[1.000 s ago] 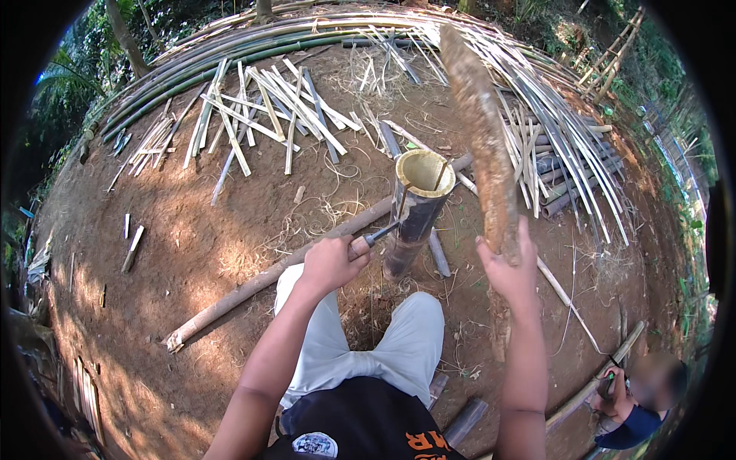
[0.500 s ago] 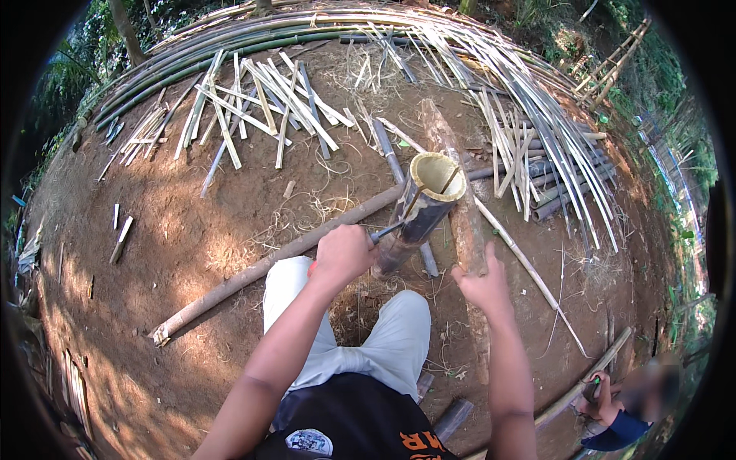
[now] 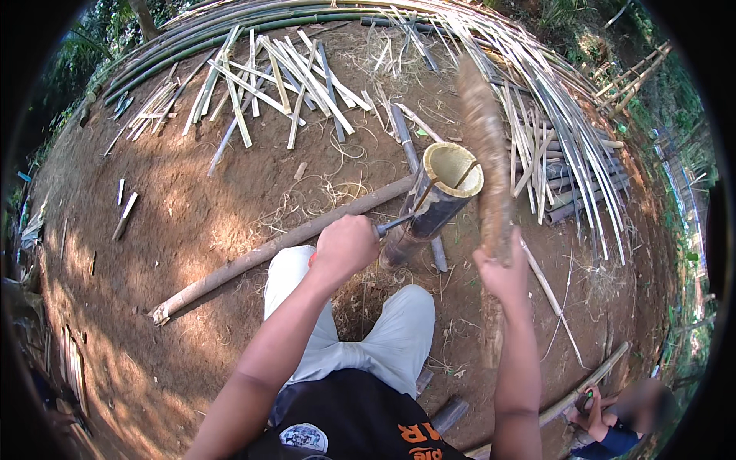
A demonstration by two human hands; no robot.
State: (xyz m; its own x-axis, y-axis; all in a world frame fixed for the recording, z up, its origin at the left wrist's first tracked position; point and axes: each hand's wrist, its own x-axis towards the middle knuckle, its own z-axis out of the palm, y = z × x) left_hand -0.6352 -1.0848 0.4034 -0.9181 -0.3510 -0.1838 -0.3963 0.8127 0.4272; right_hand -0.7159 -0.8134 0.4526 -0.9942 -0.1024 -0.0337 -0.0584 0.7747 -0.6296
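The left forearm goes forward and inward, and the left hand [image 3: 349, 245] makes a fist; its grip is closed around the handle of a metal tool [image 3: 397, 224], whose shaft reaches the side of the bamboo tube [image 3: 438, 215]. This tube stands on the brown ground [image 3: 192, 192], in front of the knees [image 3: 410, 307]. The right arm is stretched forward, and the right hand [image 3: 502, 272] grips a rough piece of wood [image 3: 488, 153], blurred, to the right of the tube. Half a second earlier this wood was lower, with its upper part behind the tube; now it is raised, while the left hand keeps its hold.
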